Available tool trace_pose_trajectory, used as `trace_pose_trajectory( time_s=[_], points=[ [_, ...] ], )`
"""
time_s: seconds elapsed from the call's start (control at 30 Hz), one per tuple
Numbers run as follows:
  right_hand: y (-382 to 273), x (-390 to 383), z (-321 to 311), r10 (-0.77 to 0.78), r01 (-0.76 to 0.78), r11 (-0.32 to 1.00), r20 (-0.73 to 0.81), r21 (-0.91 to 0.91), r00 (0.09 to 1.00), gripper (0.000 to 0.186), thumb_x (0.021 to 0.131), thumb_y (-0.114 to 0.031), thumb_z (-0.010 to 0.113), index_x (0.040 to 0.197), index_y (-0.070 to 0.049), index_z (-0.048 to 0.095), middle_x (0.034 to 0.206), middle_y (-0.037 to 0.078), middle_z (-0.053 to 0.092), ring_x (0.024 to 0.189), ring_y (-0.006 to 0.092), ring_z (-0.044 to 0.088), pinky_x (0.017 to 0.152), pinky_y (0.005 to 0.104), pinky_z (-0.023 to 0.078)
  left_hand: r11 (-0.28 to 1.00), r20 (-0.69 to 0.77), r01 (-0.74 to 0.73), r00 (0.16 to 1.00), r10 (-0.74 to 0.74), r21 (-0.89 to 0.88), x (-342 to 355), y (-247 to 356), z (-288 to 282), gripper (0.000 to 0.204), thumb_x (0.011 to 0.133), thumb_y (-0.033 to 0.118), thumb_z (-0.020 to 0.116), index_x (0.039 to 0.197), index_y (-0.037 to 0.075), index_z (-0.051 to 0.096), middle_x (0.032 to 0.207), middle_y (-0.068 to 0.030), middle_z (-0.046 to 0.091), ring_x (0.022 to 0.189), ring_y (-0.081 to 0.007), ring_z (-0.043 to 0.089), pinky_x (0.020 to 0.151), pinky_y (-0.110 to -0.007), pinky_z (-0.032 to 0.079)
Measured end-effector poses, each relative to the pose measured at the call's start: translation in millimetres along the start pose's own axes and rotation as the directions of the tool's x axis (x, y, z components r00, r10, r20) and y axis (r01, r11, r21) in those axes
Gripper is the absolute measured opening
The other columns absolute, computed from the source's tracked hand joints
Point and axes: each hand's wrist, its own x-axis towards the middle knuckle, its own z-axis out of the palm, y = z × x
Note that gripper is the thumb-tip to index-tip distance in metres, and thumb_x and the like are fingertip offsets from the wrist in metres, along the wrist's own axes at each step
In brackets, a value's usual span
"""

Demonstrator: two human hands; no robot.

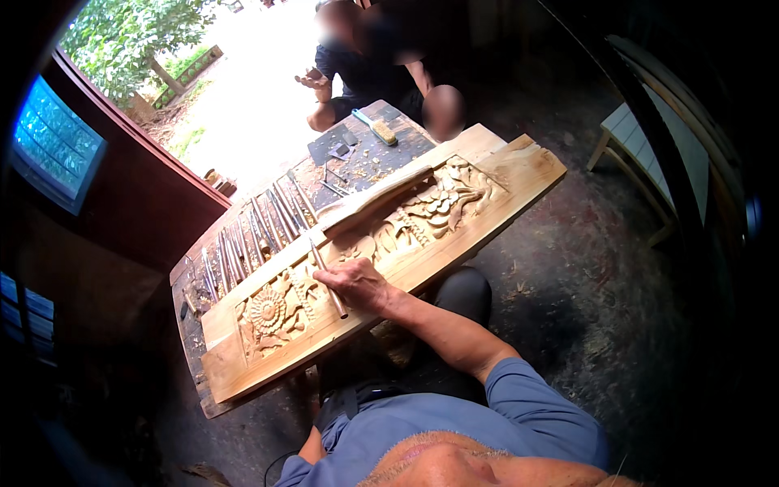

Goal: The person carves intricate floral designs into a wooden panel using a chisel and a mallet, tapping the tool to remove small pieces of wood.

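Note:
My right hand point(357, 284) is closed around a slim carving chisel point(318, 256), held over the near-middle of a long wooden panel point(487, 213). The panel lies slantwise on the bench and bears deep relief carving: a round flower point(268, 312) at its left part, petals and leaves point(442, 203) at its right. Along the panel's far side rests a long pale wooden club, like a mallet point(369, 203), with no hand on it. Of my left arm only a bit point(312, 446) shows beside my body; my left hand is out of sight.
Several chisels point(251, 231) lie in a row on the dark workbench point(188, 325), among wood chips. A brush point(377, 128) with a blue handle lies at the far end. Across the bench another person point(357, 69) sits low. A light slatted bench point(649, 138) stands at right.

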Motion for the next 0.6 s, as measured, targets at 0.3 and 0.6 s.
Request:
trace_pose_trajectory(
  time_s=[0.3, 0.6],
  points=[
    [-1.9, -1.8, -6.8, 0.019, -0.019, 0.998, 0.002, 0.064, 1.0, 0.027, 0.091, -0.005, 0.068, 0.118, -0.006, 0.071, 0.089, 0.012, 0.076, 0.078, 0.0259, 0.075, 0.061, 0.0366, 0.058, 1.0, 0.057, 0.012, 0.998, -0.011, -0.009, -3.7, 13.0, 15.1, 0.026, 0.099, 0.026, 0.067, 0.115, 0.007, 0.076, 0.103, -0.0237, 0.074, 0.097, -0.0427, 0.072, 0.087, -0.049, 0.057],
    [-4.5, -0.7, -10.9, 0.016, -0.016, 0.994, 0.006, 0.109, 1.0, 0.027, 0.091, -0.005, 0.067, 0.118, -0.006, 0.071, 0.09, 0.013, 0.076, 0.079, 0.0276, 0.076, 0.062, 0.0376, 0.058, 0.999, 0.081, 0.017, 0.997, -0.014, -0.046, -9.3, 17.6, 30.5, 0.027, 0.099, 0.027, 0.066, 0.115, 0.007, 0.076, 0.103, -0.0237, 0.074, 0.098, -0.0428, 0.072, 0.087, -0.049, 0.057]
  ],
)
